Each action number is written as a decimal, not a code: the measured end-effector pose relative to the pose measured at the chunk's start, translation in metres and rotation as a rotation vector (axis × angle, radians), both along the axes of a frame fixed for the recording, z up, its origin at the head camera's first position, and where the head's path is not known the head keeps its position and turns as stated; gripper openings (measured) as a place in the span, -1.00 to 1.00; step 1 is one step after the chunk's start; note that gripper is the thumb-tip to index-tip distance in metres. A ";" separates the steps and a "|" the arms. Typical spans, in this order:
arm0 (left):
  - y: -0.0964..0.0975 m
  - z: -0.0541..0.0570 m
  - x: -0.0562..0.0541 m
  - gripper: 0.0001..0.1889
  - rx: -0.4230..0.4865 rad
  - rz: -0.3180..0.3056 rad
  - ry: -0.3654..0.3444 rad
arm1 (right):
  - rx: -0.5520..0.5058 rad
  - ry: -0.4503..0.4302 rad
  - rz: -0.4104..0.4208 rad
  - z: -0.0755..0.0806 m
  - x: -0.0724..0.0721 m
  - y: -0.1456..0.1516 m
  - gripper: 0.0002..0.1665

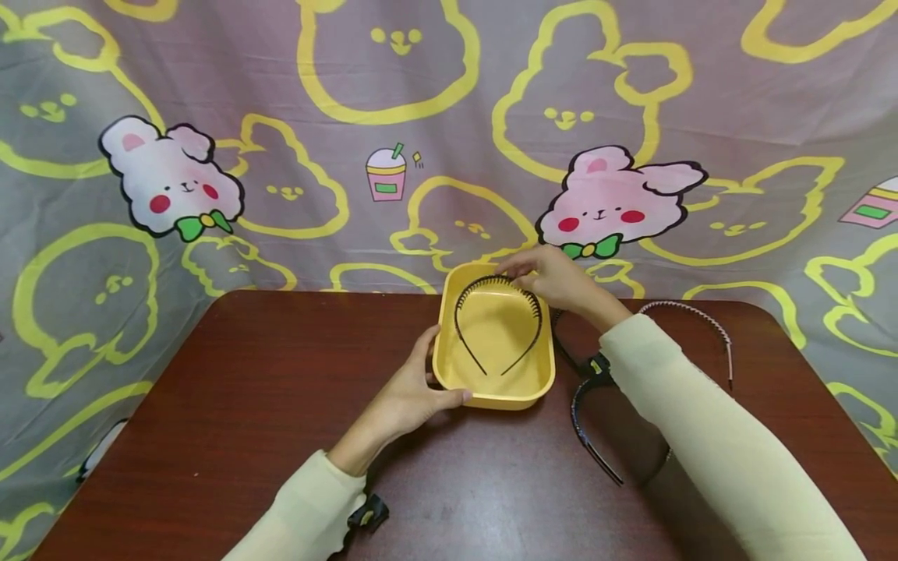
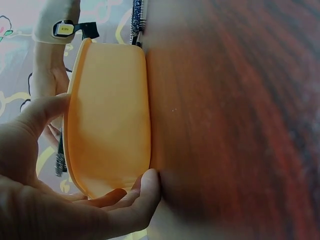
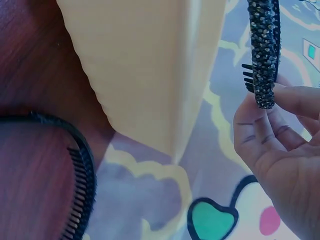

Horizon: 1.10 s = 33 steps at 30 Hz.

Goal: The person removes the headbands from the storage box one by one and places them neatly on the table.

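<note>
A yellow plastic box [image 1: 494, 403] stands on the table, its opening facing up. My left hand [image 1: 403, 393] grips its near left side, thumb over the front rim and fingers around the wall; the left wrist view shows the thumb on the rim and fingertips low on the box [image 2: 107, 115]. My right hand [image 1: 550, 276] pinches a dark toothed headband [image 1: 540, 321] near the top of its arch, above the box. In the right wrist view this headband [image 3: 262, 50] has a glittery, beaded outer face, with thumb and fingers around it.
Right of the box lie a dark headband [image 1: 577, 417] and a pale twisted headband [image 1: 722, 331], partly behind the right sleeve. A black toothed headband [image 3: 89, 175] shows in the right wrist view. A patterned curtain [image 1: 449, 148] hangs behind the brown table [image 1: 295, 374].
</note>
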<state>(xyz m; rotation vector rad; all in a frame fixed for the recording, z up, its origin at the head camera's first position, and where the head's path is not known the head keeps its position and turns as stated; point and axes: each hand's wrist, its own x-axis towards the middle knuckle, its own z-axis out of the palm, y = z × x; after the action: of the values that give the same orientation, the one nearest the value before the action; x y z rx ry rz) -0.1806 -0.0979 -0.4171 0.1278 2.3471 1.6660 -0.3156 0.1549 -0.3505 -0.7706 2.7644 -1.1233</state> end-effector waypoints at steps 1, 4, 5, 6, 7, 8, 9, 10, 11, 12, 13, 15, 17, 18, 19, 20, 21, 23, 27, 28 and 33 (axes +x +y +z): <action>0.000 0.000 0.000 0.16 -0.001 0.000 -0.001 | 0.002 0.000 0.000 0.003 0.002 0.002 -0.64; 0.000 0.000 0.000 0.16 -0.002 0.000 -0.005 | 0.002 -0.014 -0.008 0.009 0.005 0.009 -0.62; 0.000 0.000 0.000 0.16 -0.001 0.001 -0.006 | 0.000 -0.016 -0.010 0.010 0.005 0.011 -0.61; 0.000 0.000 0.000 0.17 -0.002 0.001 -0.007 | -0.002 -0.016 -0.012 0.012 0.006 0.013 -0.61; 0.000 0.000 0.000 0.17 0.002 0.001 -0.007 | -0.007 -0.016 -0.011 0.014 0.008 0.015 -0.61; 0.000 0.001 0.000 0.17 0.004 0.000 -0.008 | -0.012 -0.017 -0.011 0.015 0.008 0.018 -0.61; 0.000 0.001 0.000 0.17 0.003 0.001 -0.010 | -0.015 -0.013 -0.008 0.016 0.010 0.020 -0.61; 0.000 0.001 0.000 0.17 0.006 0.001 -0.010 | -0.016 -0.009 -0.006 0.018 0.011 0.022 -0.61; 0.000 0.001 0.000 0.17 0.006 0.001 -0.011 | -0.015 -0.006 -0.006 0.019 0.013 0.025 -0.61; 0.000 0.001 0.000 0.17 0.008 0.000 -0.011 | -0.015 -0.002 -0.006 0.020 0.014 0.027 -0.61; 0.000 0.001 0.000 0.17 0.009 0.000 -0.013 | -0.013 0.000 -0.006 0.021 0.016 0.029 -0.61; 0.000 0.001 0.000 0.17 0.006 0.001 -0.014 | -0.004 0.012 -0.007 0.023 0.019 0.035 -0.61; 0.000 0.001 0.000 0.17 0.001 0.002 -0.014 | 0.006 0.017 -0.014 0.024 0.023 0.041 -0.62; 0.000 0.001 0.000 0.17 -0.001 0.004 -0.014 | 0.014 0.021 -0.017 0.024 0.025 0.044 -0.62; 0.000 0.001 0.000 0.17 -0.002 0.004 -0.014 | 0.022 0.021 -0.017 0.024 0.026 0.047 -0.63; 0.000 0.001 0.000 0.17 -0.004 0.005 -0.013 | 0.030 0.024 -0.017 0.024 0.028 0.050 -0.63; -0.001 0.001 0.000 0.17 -0.003 0.005 -0.013 | 0.039 0.027 -0.018 0.024 0.030 0.052 -0.64; -0.001 0.000 0.000 0.17 -0.003 0.005 -0.013 | 0.051 0.020 -0.022 0.022 0.033 0.058 -0.65; -0.001 0.000 0.000 0.18 -0.001 0.003 -0.013 | 0.054 0.000 -0.034 0.021 0.040 0.067 -0.65; -0.001 0.000 0.000 0.18 -0.001 0.003 -0.013 | 0.052 -0.006 -0.038 0.021 0.041 0.069 -0.65; -0.001 0.000 0.001 0.18 0.016 -0.007 -0.008 | 0.063 -0.010 -0.054 0.019 0.051 0.084 -0.66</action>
<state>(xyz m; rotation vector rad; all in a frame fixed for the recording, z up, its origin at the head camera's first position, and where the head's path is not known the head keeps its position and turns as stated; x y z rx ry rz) -0.1799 -0.0984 -0.4168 0.1321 2.3253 1.6789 -0.2643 0.2385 -0.3315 -0.6856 2.8132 -1.0401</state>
